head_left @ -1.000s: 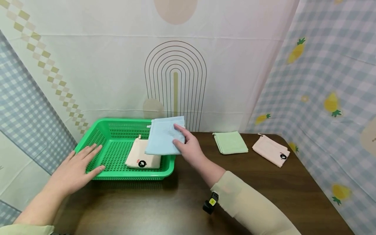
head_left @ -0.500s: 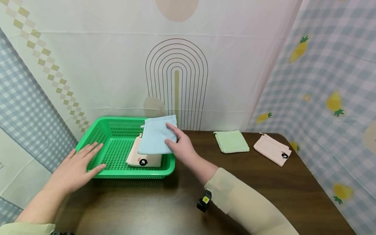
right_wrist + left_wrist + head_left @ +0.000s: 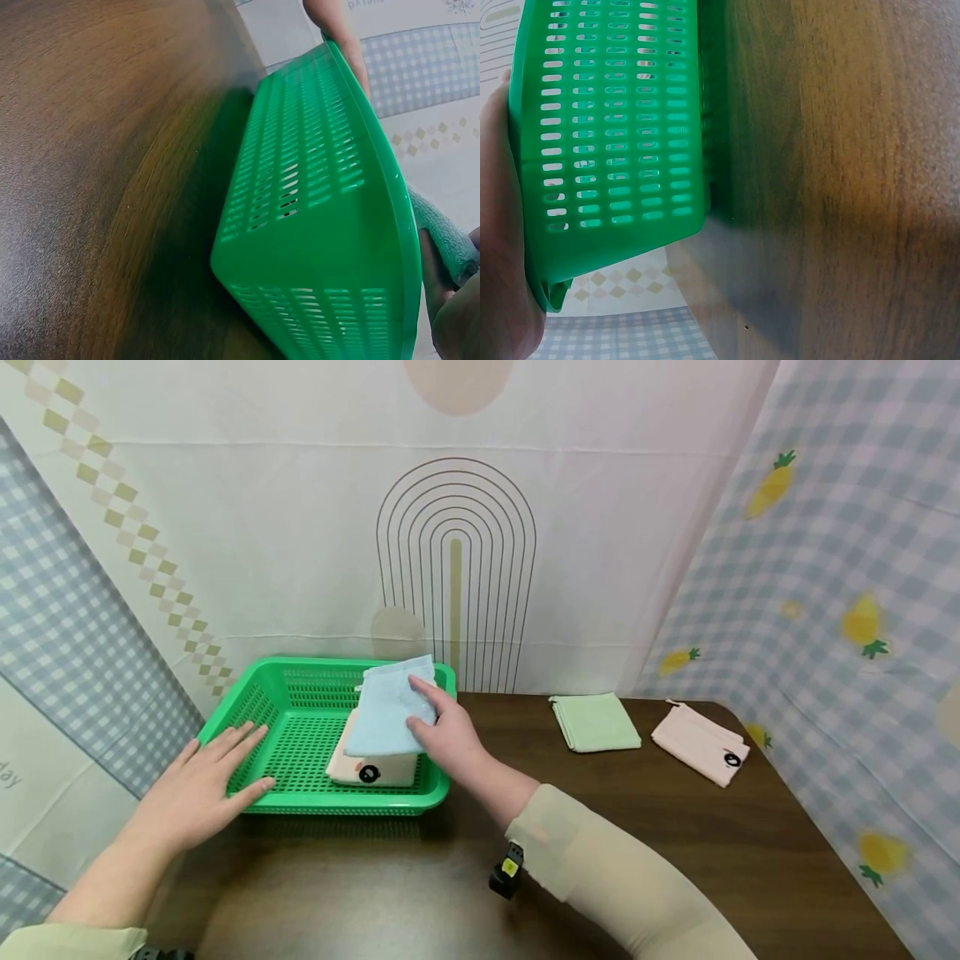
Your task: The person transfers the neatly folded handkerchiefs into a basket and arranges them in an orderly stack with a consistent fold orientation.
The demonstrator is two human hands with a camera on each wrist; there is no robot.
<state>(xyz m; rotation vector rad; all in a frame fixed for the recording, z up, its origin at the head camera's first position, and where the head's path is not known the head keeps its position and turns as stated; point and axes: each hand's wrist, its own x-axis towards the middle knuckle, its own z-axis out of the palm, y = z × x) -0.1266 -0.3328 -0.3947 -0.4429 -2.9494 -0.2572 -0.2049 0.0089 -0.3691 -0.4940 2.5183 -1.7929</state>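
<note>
A folded light blue towel (image 3: 388,714) is held by my right hand (image 3: 450,731), thumb and index finger on top and the other fingers hidden beneath. It hangs over the right part of a green plastic basket (image 3: 300,808). Below it, inside the basket, lies a folded cream towel (image 3: 390,772) with a black ring print, partly covered from sight. My left hand (image 3: 198,793) rests with spread, straight fingers on the basket's left front rim. In the right wrist view the blue towel's edge (image 3: 442,232) shows between fingers and thumb, above the basket rim.
A folded green towel (image 3: 596,722) lies on the brown table (image 3: 600,827) right of the basket. Farther right is a folded pale pink towel (image 3: 701,743) near the table's right edge. Printed curtains (image 3: 585,527) stand behind and at both sides.
My right hand has carried the blue towel leftward, from the basket's right rim to over the cream towel. The left hand stays on the rim. The head view has shifted slightly.
</note>
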